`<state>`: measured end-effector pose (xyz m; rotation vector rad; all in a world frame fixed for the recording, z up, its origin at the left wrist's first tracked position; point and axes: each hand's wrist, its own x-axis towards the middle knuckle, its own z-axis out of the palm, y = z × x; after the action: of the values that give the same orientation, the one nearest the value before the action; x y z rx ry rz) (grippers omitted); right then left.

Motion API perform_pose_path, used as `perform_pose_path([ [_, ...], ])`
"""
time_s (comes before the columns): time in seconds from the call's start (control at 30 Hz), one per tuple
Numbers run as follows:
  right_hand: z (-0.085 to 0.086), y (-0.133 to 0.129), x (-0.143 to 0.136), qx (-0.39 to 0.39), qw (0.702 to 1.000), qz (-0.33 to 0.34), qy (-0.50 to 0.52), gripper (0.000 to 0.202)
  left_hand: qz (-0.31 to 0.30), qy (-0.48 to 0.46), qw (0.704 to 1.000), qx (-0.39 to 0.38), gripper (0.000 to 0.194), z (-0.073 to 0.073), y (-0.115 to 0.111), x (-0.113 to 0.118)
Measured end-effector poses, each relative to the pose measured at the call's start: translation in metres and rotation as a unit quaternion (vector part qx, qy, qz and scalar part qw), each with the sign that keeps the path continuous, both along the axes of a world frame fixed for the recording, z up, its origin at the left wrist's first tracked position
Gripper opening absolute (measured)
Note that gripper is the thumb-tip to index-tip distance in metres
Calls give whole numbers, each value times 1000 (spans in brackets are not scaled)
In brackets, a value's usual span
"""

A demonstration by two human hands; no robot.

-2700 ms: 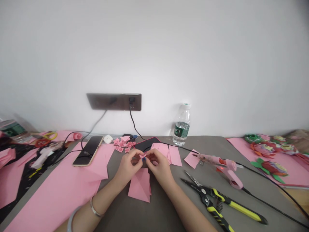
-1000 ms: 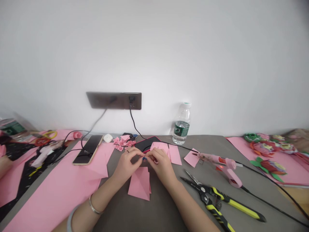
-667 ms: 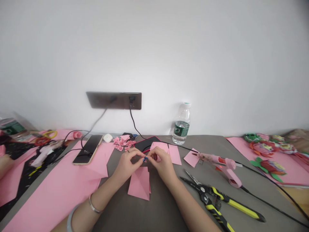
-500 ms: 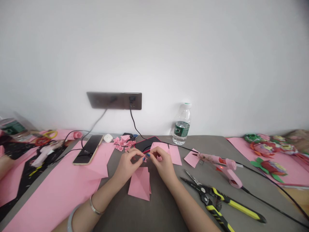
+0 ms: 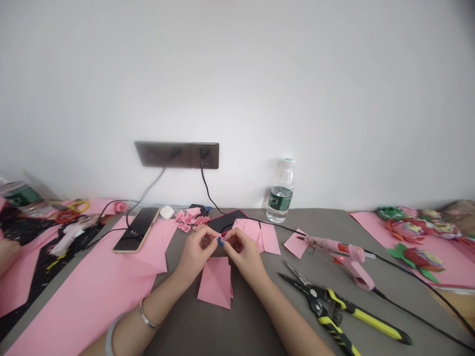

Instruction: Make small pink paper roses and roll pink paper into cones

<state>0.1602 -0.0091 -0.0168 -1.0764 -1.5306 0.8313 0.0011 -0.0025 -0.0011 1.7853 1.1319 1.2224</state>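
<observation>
My left hand (image 5: pixel 198 251) and my right hand (image 5: pixel 243 252) meet in the middle, thumbs and index fingers pinched together. Between them is a small folded pink paper flower, almost wholly covered by the fingertips. Right below my hands lie stacked pink paper pieces (image 5: pixel 215 283). Behind the left hand sits a cluster of finished small pink paper flowers (image 5: pixel 187 221). Beyond the right hand, more cut pink paper pieces (image 5: pixel 270 238) rest partly on a dark, red-edged item (image 5: pixel 232 216).
At right lie yellow-black pliers (image 5: pixel 315 296) and a pink glue gun (image 5: pixel 351 257) with its cord. A water bottle (image 5: pixel 281 198) stands by the wall. Left are a phone (image 5: pixel 137 230) on large pink sheets (image 5: pixel 92 291) and another person's hand (image 5: pixel 8 254). Paper flowers (image 5: pixel 423 259) lie far right.
My fingertips have closed in on each other, and the small paper flower that showed between them is now mostly covered. The things on the table have stayed in place.
</observation>
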Motion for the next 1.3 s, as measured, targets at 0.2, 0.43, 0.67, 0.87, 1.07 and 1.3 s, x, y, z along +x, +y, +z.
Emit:
perform_pose_path([
  [0.2, -3, 2, -1, 16, 1000, -15, 13, 12, 5, -20, 999, -30, 7, 0, -2, 3],
  [0.43, 1, 0, -1, 63, 998, -25, -14, 9, -1, -42, 998, -39, 7, -1, -3, 4],
  [0.67, 4, -2, 0, 97, 995, -26, -29, 14, -21, -69, 996, -48, 13, -2, 1, 4],
  [0.87, 6, -4, 2, 120, 989, -31, -86, 16, -19, -71, 996, -53, 9, -3, 1, 4],
  [1.07, 0, -3, 5, 133, 982, -61, -116, 9, -18, -62, 996, -55, 4, -2, 1, 3],
  [1.3, 1, -1, 6, 147, 979, -58, -130, 13, -22, -64, 997, -46, 5, -1, 1, 3],
])
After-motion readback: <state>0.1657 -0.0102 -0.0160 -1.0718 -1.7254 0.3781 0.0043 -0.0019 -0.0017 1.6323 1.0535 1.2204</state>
